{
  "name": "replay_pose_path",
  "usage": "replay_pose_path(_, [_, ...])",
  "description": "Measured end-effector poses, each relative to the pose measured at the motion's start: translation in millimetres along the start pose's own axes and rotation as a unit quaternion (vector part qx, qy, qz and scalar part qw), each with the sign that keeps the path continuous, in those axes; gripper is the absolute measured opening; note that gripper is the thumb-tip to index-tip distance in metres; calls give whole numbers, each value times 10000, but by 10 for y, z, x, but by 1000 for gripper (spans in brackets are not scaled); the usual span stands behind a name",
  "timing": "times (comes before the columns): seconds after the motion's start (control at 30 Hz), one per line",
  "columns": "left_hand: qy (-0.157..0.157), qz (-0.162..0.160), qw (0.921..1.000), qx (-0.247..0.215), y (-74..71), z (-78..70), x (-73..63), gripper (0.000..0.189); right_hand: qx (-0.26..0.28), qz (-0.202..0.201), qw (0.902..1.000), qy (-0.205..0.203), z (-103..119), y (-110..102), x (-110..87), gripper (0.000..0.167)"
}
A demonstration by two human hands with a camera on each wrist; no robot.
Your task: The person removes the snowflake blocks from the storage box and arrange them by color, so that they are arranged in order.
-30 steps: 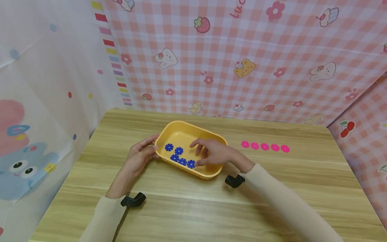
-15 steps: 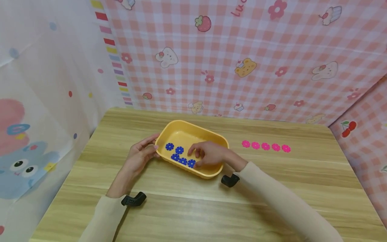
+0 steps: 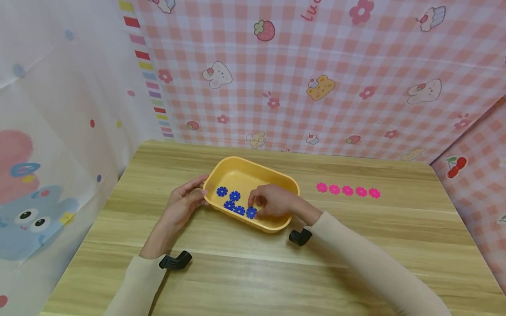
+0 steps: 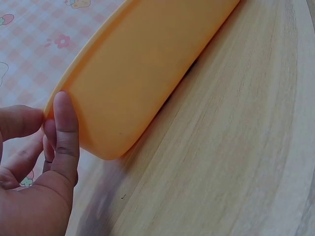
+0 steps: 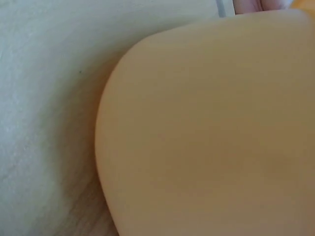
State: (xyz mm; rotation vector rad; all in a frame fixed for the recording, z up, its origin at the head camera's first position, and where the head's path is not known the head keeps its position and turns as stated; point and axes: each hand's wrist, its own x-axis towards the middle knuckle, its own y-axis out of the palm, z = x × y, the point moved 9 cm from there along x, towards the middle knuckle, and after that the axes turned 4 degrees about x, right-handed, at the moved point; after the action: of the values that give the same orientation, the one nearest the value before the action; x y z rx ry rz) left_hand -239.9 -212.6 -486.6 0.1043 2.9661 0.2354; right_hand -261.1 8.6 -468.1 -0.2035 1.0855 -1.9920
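Observation:
A yellow plastic basin [image 3: 233,169] stands on the wooden table in the head view, with several blue flower-shaped discs [image 3: 235,196] on its floor. My left hand [image 3: 186,202] pinches the basin's left rim between thumb and fingers; the left wrist view shows this hand [image 4: 44,182] at the corner of the basin's outer wall [image 4: 142,73]. Inside the basin, my right hand [image 3: 274,201] pinches the rightmost blue disc [image 3: 251,213] between thumb and index finger. The right wrist view holds mostly the basin's blurred outer wall [image 5: 206,128], which hides the fingertips.
To the right of the basin, several pink flower-shaped discs [image 3: 348,190] lie in a row on the table [image 3: 245,281]. A pink checked cloth [image 3: 292,66] hangs behind the table, and a white printed cloth [image 3: 79,87] on the left.
The right hand's fingers have closed in on the rightmost blue disc, which has shifted slightly. My left hand stays at the rim, and the basin has hardly moved.

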Motion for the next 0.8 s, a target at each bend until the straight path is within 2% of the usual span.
replay_pose_path(0.27, [31,62,9999,-150,-1,-4,-4,56,492,-155,9986,-65,12,-56,-22,18])
replay_pose_path(0.47, [19,62,9999,-117,-12,11,-8,57,531,-304,9980,-144,26,-98,-32,11])
replay_pose_path(0.8, [64,63,9999,-96,-8,1,8,56,923,-587,9939,-123,16,-185,-56,16])
